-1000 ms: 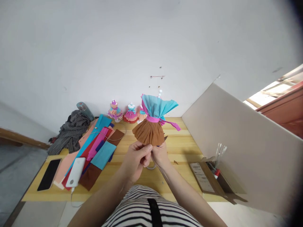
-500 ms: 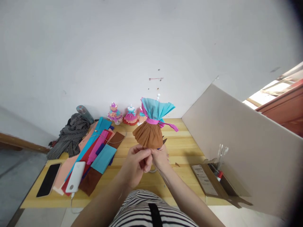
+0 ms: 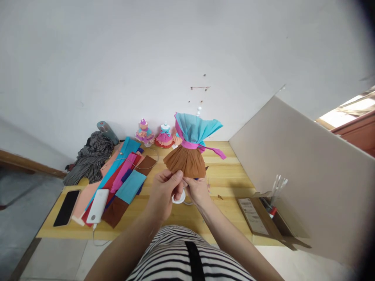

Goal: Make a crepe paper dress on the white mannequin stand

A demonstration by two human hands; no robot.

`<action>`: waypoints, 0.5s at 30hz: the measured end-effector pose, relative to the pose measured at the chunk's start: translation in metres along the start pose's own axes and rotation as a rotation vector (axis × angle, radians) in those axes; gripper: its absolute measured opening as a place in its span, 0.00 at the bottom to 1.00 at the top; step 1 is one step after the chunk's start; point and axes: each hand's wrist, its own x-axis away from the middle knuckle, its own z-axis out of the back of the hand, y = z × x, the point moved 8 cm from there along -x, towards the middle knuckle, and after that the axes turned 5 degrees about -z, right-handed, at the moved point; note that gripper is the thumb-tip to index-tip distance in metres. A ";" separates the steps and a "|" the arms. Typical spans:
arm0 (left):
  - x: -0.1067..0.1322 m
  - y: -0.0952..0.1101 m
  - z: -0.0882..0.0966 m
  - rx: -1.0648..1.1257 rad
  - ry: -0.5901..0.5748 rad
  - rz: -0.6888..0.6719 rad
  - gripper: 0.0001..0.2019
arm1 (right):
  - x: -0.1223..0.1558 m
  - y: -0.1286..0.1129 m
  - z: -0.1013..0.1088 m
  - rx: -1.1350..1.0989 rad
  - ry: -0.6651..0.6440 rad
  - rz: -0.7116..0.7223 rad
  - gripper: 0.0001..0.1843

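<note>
A paper doll dress (image 3: 187,154) stands in front of me: a brown crepe skirt, a pink band tied at the waist and a blue paper fan on top. My left hand (image 3: 164,190) pinches the lower hem of the brown skirt with its fingers closed. My right hand (image 3: 197,190) is closed on the hem right beside it, fingertips almost touching the left. A white round base (image 3: 179,198) shows just under the two hands, above the wooden table (image 3: 222,175).
Coloured paper sheets (image 3: 123,183), a white power bank (image 3: 98,205) and a black phone (image 3: 67,207) lie at the left. Striped cloth (image 3: 89,156) and a grey bottle (image 3: 107,131) sit behind them. Three small doll dresses (image 3: 159,135) line the wall. A cardboard box (image 3: 263,220) and a grey board (image 3: 304,171) stand at right.
The camera shifted slightly. Both hands rose a little with the dress and stayed pinched on the skirt hem; the white base now shows below them.
</note>
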 end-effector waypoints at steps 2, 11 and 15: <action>0.001 0.000 0.000 -0.017 -0.030 0.009 0.18 | 0.001 -0.002 -0.001 -0.007 -0.004 -0.002 0.24; 0.002 0.011 0.006 -0.010 0.015 -0.061 0.18 | 0.006 -0.016 -0.005 -0.049 -0.031 0.022 0.20; 0.000 0.008 0.006 -0.003 0.027 -0.059 0.18 | 0.008 -0.014 -0.003 -0.057 -0.045 0.013 0.18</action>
